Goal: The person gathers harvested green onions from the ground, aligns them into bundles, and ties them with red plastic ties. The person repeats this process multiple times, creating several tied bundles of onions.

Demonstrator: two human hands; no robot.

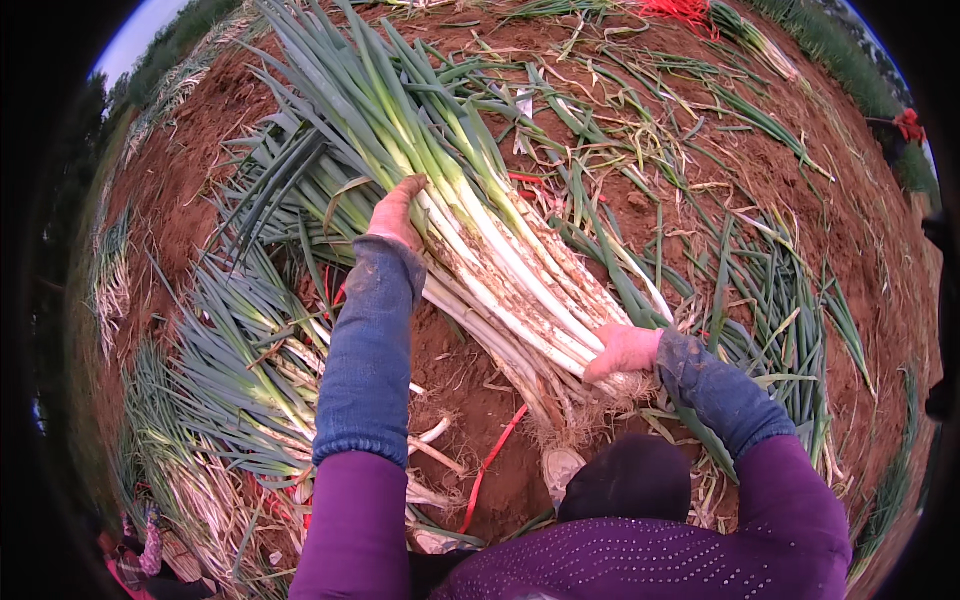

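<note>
A large bunch of long green onions (487, 240) lies slantwise before me, leaves toward the upper left and roots toward the lower right. My left hand (397, 214) grips the bunch where the white stalks turn green. At the root end, my right hand (622, 351) holds the white stalks, its fingers partly hidden. Soil clings to many stalks. Under the bunch, more green onions spread to the left. A red strap (495, 465) lies on the brown soil just below the roots.
Piles of green onions (247, 375) lie at the left, with loose leaves (780, 322) at the right. Red ties (679, 11) and a small bundle (750, 41) lie at the top. Another person (146, 559) is at the lower left.
</note>
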